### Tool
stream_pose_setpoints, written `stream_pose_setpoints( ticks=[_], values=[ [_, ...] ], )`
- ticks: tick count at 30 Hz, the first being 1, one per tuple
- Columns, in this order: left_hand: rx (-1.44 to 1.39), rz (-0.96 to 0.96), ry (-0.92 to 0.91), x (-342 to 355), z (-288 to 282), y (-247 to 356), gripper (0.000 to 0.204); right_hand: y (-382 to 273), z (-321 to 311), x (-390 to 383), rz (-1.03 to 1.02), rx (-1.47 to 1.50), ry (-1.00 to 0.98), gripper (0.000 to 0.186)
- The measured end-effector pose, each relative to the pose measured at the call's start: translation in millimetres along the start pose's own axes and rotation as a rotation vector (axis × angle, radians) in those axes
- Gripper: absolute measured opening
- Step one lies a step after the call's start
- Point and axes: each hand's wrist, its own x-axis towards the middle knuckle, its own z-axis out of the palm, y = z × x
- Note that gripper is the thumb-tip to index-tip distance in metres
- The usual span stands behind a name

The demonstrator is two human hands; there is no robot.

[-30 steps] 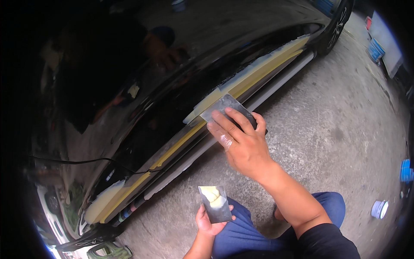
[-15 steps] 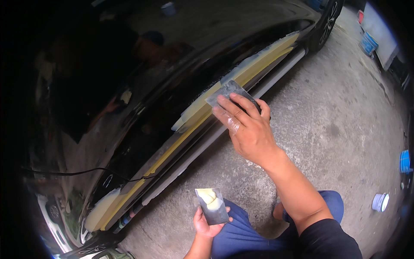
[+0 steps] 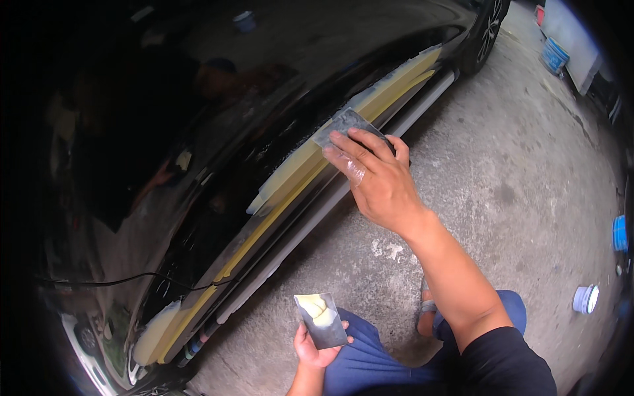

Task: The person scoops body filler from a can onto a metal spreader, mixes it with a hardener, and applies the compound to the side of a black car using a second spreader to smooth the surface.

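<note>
My right hand (image 3: 383, 181) is closed on a dark grey flat spreader (image 3: 348, 122), its fingers spread over the blade. The blade lies against a band of pale yellow filler (image 3: 290, 168) along the lower side of a glossy black car (image 3: 218, 171). Low in the picture, my left hand (image 3: 317, 350) grips a second dark flat plate (image 3: 328, 336) by its lower end. A lump of creamy yellow filler (image 3: 320, 311) sits on the upper part of that plate. The inner edge of the right spreader is partly hidden by my fingers.
A grey sill strip (image 3: 290, 234) runs below the filler band. A black cable (image 3: 119, 284) crosses the car's side. A wheel (image 3: 487, 36) stands at the far end. On the concrete floor (image 3: 489, 165) are a white tub (image 3: 585, 299), a blue container (image 3: 619, 233) and a blue bucket (image 3: 553, 55).
My right hand and its spreader have moved slightly along the filler band toward the car's far end. The view has shifted a little; my left hand still holds its plate.
</note>
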Motion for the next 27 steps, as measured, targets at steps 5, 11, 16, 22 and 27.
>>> stream_pose_setpoints(
  ticks=[5, 11, 16, 22, 27],
  values=[
    [0.0, 0.002, -0.026, 3.8, 3.4, -1.0, 0.066, 7.9, 8.5, -6.8, 0.007, 0.027, -0.026, 0.043],
    [0.021, 0.0, 0.002, 5.3, 5.1, -2.2, 0.064, 9.5, 2.3, -17.3, 0.014, 0.008, -0.029, 0.042],
    [0.038, -0.005, 0.014, 7.0, 9.4, -3.8, 0.061, 39.8, 0.4, 7.8, -0.004, -0.002, 0.009, 0.043],
    [0.031, -0.011, 0.015, 11.3, 8.4, -3.7, 0.062, 33.9, 3.5, -18.8, 0.005, -0.013, -0.091, 0.043],
    [0.054, -0.01, 0.046, 12.2, 10.5, -6.2, 0.062, 55.7, -14.1, 11.6, -0.007, -0.042, 0.022, 0.044]
  ],
)
